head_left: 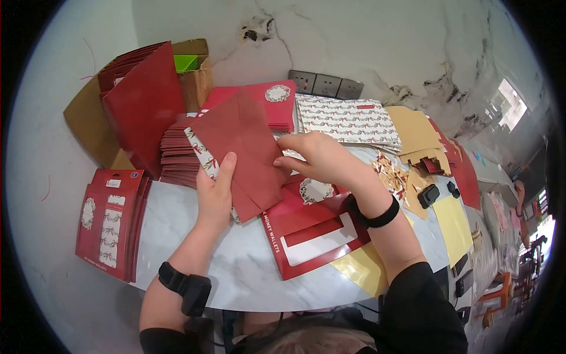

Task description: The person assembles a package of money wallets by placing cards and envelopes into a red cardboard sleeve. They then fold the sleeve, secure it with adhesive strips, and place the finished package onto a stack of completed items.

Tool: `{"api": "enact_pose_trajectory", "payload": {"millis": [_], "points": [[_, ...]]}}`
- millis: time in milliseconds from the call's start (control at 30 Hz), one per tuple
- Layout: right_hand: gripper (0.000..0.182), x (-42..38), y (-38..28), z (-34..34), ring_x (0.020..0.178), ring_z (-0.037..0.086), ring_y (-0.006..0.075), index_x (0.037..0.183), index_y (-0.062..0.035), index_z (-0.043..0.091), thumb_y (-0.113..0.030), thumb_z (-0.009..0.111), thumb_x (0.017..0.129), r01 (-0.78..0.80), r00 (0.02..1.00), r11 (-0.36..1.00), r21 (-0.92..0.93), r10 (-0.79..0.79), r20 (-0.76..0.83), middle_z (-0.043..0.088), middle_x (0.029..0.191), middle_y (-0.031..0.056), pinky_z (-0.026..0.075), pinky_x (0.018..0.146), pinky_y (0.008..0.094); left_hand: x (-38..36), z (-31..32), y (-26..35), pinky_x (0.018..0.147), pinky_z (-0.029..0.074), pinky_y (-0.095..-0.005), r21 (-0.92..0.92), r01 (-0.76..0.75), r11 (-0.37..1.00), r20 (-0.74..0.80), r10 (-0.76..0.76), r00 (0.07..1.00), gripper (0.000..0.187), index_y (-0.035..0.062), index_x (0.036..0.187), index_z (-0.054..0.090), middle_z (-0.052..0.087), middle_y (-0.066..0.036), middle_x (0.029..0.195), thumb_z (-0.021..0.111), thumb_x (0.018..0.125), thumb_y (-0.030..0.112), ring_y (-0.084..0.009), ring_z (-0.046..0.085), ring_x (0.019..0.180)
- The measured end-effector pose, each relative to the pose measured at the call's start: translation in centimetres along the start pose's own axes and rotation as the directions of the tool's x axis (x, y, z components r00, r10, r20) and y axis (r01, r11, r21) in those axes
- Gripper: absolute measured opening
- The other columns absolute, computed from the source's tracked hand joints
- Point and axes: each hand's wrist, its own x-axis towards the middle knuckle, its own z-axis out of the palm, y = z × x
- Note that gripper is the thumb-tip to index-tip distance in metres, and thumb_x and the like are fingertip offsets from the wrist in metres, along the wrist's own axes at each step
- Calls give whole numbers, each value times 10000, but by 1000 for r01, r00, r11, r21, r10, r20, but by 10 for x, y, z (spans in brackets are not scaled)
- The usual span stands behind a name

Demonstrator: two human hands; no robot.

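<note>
Tilted above the table are several red paper envelopes (236, 147), with a white patterned one showing at their left edge. My left hand (213, 192) grips them from the lower left, thumb lying on top. At their right edge, my right hand (315, 154) pinches them between thumb and fingers. Partly covered below is a red money wallets pack (283, 262) with a cut-out window, on the marble-patterned table (171, 236). A pink-red card with a white floral label (316, 190) lies just under my right hand.
Left of the hands rises a stack of red envelopes (178, 154), near a cardboard box (197, 88) of red folders. Red packs (109, 224) stand at the left edge. Patterned sheets (348, 121), paper scraps (392, 177), and yellow sheets (453, 227) lie to the right. A socket strip (326, 84) stands behind.
</note>
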Motion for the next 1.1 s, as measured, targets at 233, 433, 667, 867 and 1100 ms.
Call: {"api": "enact_pose_trajectory", "payload": {"millis": [233, 433, 667, 867, 1100], "points": [[196, -5, 3, -9, 757, 686, 154, 1022, 20, 634, -148, 676, 930, -180, 981, 845, 504, 120, 151, 710, 839, 104, 532, 695, 293, -1, 0, 0, 913, 489, -295, -14, 16, 1000, 34, -15, 999, 370, -21, 1309, 493, 593, -80, 1228, 562, 1017, 194, -129, 588, 1068], [191, -5, 12, -5, 705, 681, 146, 976, 22, 653, -154, 678, 907, -127, 991, 832, 540, 78, 112, 705, 772, 101, 530, 617, 286, -2, -3, 0, 954, 484, -318, 13, 59, 998, 41, -60, 997, 411, -16, 1351, 456, 570, -95, 1284, 559, 1018, 200, -159, 579, 1128], [173, -4, 23, 0, 746, 658, 110, 992, 42, 660, -112, 674, 914, -160, 987, 739, 654, 142, 82, 693, 813, 71, 542, 689, 269, -8, -4, 0, 994, 469, -344, 47, 113, 993, 152, -119, 981, 445, -13, 1395, 408, 535, -117, 1346, 496, 1037, 235, -198, 554, 1200], [131, -4, 22, -8, 737, 636, 77, 968, 43, 645, -76, 673, 921, -245, 969, 674, 697, 201, 146, 690, 841, 50, 534, 671, 248, -9, 1, 4, 982, 479, -354, -115, 211, 971, 109, -199, 974, 439, -26, 1367, 434, 557, -123, 1306, 554, 966, 104, -208, 575, 1170], [175, -7, 19, -8, 681, 602, 63, 930, 0, 609, -53, 722, 808, -257, 964, 812, 524, 252, 81, 635, 755, 35, 488, 604, 252, -7, 0, -2, 1000, 469, -362, -59, 187, 981, 75, -182, 980, 459, -13, 1370, 445, 563, -113, 1309, 597, 953, 107, -200, 578, 1169]]}}
